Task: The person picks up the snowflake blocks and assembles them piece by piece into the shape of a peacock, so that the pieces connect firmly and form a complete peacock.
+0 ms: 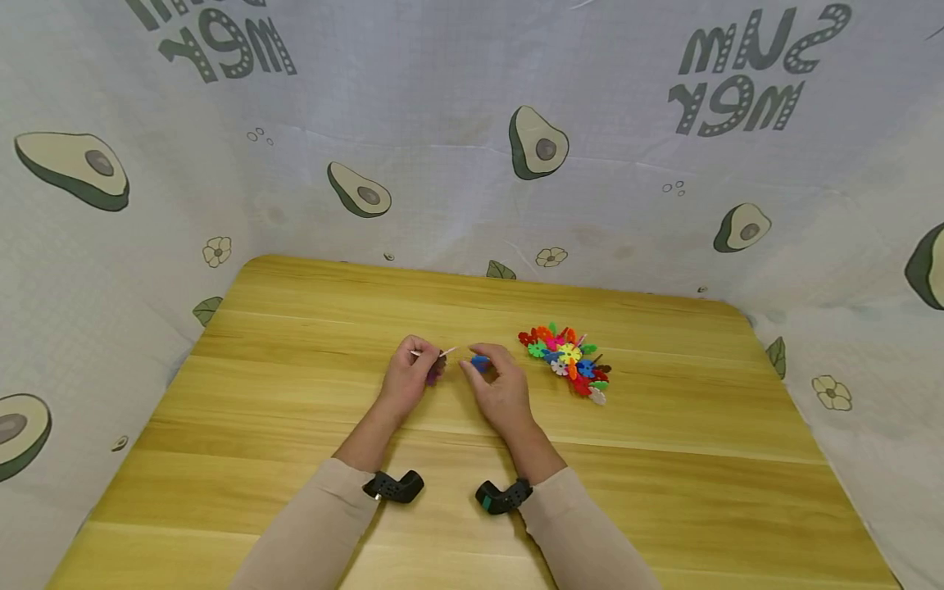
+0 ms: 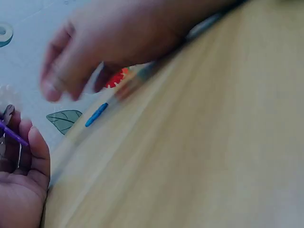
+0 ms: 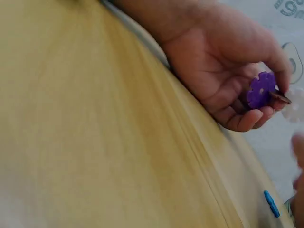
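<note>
My left hand (image 1: 404,381) holds a few joined toothed plastic discs: a purple disc (image 3: 261,90), a brown disc (image 3: 280,97) and a whitish disc (image 3: 294,105). Its fingers curl about them, as the right wrist view shows. Just to the right, my right hand (image 1: 503,392) is bent with thumb and fingertips apart, and I see nothing between them. It is blurred in the left wrist view. A single blue disc (image 2: 97,115) lies on the table beyond the right hand, partly covered by its fingers in the head view.
To the right of my hands, a pile of many-coloured toothed discs (image 1: 569,352) lies on the wooden table (image 1: 295,328). A white cloth (image 1: 442,98) with avocado prints hangs behind the table and at both sides.
</note>
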### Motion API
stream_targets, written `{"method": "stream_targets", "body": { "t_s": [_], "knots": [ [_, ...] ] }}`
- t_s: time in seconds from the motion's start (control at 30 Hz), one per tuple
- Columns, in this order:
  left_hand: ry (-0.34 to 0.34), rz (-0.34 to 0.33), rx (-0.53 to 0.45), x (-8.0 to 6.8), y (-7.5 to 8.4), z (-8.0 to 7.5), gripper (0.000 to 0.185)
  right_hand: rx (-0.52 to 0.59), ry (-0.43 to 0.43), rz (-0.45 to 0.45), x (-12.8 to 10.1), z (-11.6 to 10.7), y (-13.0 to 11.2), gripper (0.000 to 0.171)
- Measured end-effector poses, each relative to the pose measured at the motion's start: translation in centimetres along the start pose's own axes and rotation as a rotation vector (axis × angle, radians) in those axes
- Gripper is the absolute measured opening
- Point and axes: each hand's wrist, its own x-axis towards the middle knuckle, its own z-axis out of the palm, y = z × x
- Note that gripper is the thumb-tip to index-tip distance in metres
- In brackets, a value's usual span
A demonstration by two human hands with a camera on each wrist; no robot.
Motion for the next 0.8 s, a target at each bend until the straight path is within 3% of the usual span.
{"method": "stream_targets", "body": {
  "t_s": [0.1,0.2,0.37,0.47,0.57,0.67,0.8],
  "knots": [
    [0.059,-0.021,-0.193,0.18,0.07,-0.2,0.005,-0.308,-0.06,0.011,0.28,-0.08,0.41,0.03],
    [0.066,-0.029,-0.286,0.1,0.21,-0.38,0.006,-0.47,-0.109,0.008,0.34,0.07,0.45,0.031],
    [0.048,-0.033,-0.333,0.1,0.29,-0.48,0.012,-0.493,-0.073,0.107,0.24,0.13,0.15,0.037],
    [0.034,-0.032,-0.338,0.19,0.32,-0.53,0.032,-0.523,-0.039,0.186,0.14,0.07,0.03,0.041],
    [0.01,-0.038,-0.33,0.25,0.34,-0.56,0.049,-0.519,-0.026,0.22,0.08,0.01,-0.1,0.036],
    [-0.011,-0.049,-0.322,0.24,0.34,-0.57,0.047,-0.486,-0.025,0.226,0.11,0.01,-0.17,0.031],
    [-0.014,-0.052,-0.345,0.17,0.42,-0.45,0.033,-0.529,-0.001,0.248,0.12,-0.16,-0.3,0.042]
  ]
}}
